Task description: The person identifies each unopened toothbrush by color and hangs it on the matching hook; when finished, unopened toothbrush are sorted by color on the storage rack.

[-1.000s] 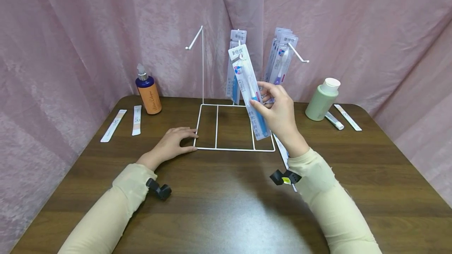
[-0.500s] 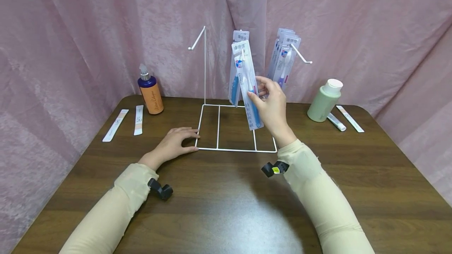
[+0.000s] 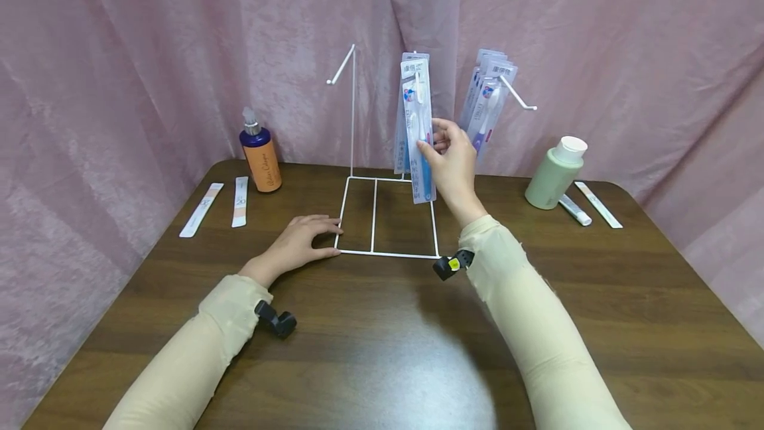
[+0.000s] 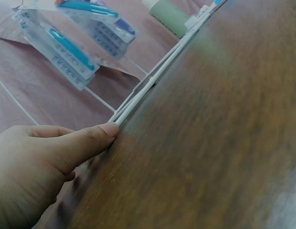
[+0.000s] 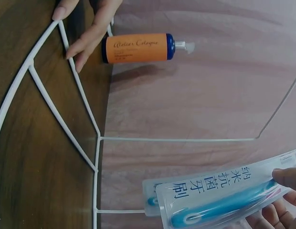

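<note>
Since a second earlier, the right hand (image 3: pixel 451 163) had carried the packaged toothbrush (image 3: pixel 418 131) up and back from over the front of the wire display stand (image 3: pixel 375 217) to the middle hook, where it stood upright just in front of another blue toothbrush pack (image 3: pixel 403 144) already hanging there. The right grip pinched the pack at mid-height between thumb and fingertips (image 5: pixel 287 177), the blue handle visible through the blister in the right wrist view. Whether the pack's hanging hole was on the hook could not be determined. The left hand (image 3: pixel 300 241) had not moved: it lay flat on the wooden counter (image 3: pixel 382 344), fingers straight, its thumb (image 4: pixel 86 139) pressed against the front left corner of the stand's white wire base. A group of purple toothbrush packs (image 3: pixel 486 108) hung on the right hook. An orange pump bottle (image 3: pixel 260 153) stood at rear left, a pale green bottle (image 3: pixel 555 174) at rear right.
</note>
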The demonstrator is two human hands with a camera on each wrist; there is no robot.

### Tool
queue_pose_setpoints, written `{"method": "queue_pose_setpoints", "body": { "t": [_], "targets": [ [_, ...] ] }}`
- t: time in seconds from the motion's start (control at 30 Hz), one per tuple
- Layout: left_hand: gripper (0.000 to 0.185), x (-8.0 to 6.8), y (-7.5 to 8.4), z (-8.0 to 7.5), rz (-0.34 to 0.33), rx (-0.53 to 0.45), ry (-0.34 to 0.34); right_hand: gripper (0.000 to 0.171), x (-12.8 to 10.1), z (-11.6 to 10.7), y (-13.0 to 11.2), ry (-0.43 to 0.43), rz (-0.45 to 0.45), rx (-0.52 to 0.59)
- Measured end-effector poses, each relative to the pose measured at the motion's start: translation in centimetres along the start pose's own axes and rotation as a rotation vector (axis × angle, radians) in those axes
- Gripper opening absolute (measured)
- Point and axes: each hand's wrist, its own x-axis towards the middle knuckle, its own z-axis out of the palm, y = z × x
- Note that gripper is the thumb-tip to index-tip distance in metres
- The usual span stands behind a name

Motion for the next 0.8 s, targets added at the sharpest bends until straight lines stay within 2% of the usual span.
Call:
{"method": "queue_pose_setpoints", "body": {
  "t": [0.27,0.47,0.8],
  "targets": [
    [0.047,0.1,0.0,0.0,-0.01,0.0,-0.01,0.046,1.0,0.6,0.5,-0.005,0.029,-0.011],
    [0.046,0.1,0.0,0.1,-0.008,0.003,-0.013,0.044,1.4,0.7,1.1,-0.043,0.04,-0.012],
    [0.046,0.1,-0.1,0.0,-0.014,-0.001,-0.014,0.042,1.7,0.3,1.5,-0.099,-0.001,-0.001]
  ]
}}
